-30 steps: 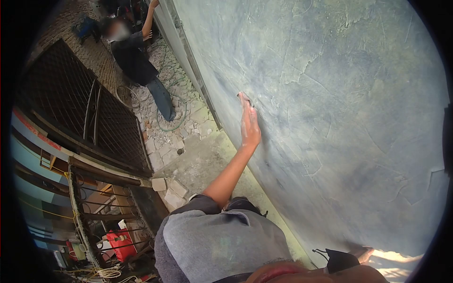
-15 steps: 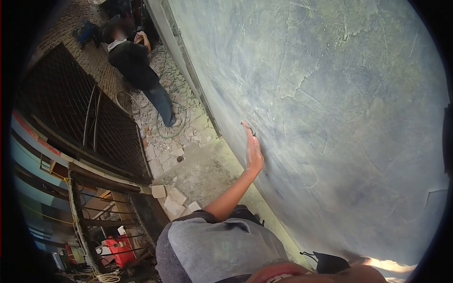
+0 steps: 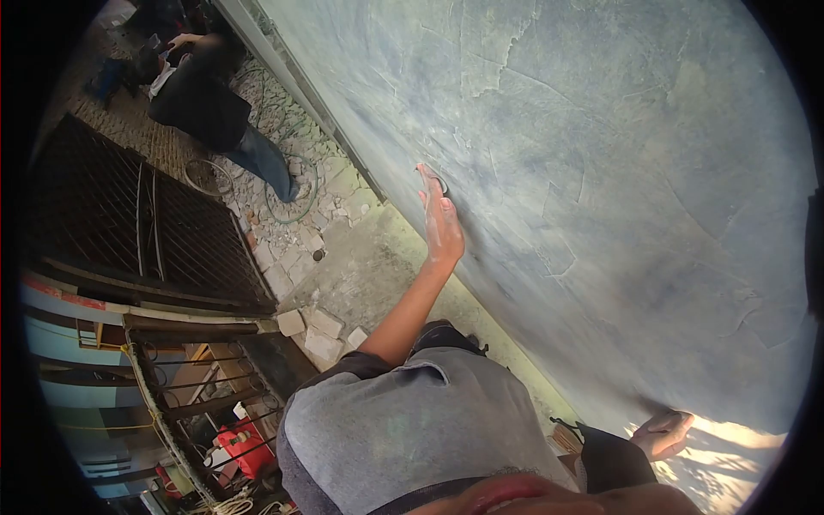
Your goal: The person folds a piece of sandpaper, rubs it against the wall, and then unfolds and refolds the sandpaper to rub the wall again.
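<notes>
My left hand (image 3: pixel 443 225) is against the grey-blue plastered wall (image 3: pixel 601 206), its fingers stretched along the surface. A thin dark sheet (image 3: pixel 441 181) with a curled edge is held between these fingers and the wall. Low on the right, my right hand (image 3: pixel 666 434) rests at the wall beside a sunlit patch, its fingers slightly bent and no object visible in it. Part of its palm side is hidden.
A person in dark clothes (image 3: pixel 202 103) is at the upper left, near rubble (image 3: pixel 339 184) and a green hose (image 3: pixel 316 184). Left are a dark metal grille (image 3: pixel 129 215) and a red bag (image 3: pixel 246 448). Loose tiles (image 3: pixel 324 333) lie near my left arm.
My view has turned, and my left hand appears higher and further left, still at the wall. My right hand has come more fully into view. The other person's arm has shifted.
</notes>
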A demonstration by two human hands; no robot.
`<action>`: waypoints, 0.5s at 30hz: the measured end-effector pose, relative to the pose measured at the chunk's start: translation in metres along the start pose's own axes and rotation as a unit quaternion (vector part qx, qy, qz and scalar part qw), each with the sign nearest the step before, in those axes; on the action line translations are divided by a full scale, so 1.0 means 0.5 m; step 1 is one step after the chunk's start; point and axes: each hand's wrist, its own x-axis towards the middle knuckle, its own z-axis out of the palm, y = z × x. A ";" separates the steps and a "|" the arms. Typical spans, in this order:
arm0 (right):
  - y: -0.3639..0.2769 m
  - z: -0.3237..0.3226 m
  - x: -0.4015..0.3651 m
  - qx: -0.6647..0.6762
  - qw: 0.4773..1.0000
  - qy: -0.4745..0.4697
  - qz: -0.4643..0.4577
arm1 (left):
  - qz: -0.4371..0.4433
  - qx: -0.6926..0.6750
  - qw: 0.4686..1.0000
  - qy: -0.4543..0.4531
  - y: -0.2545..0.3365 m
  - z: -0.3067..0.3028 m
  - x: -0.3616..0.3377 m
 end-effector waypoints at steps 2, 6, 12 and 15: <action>0.017 -0.013 0.002 0.022 1.000 -0.015 0.015 | 0.048 0.006 0.999 -0.002 0.015 -0.011 0.018; 0.002 -0.002 0.004 0.023 1.000 -0.021 0.001 | 0.159 0.005 0.987 -0.002 0.071 -0.022 0.031; 0.008 -0.003 0.005 0.027 0.999 -0.025 -0.015 | 0.180 0.012 0.983 -0.017 0.079 -0.003 -0.006; 0.003 0.002 0.004 0.020 0.999 -0.021 -0.013 | 0.161 0.009 0.987 -0.023 0.085 -0.005 -0.008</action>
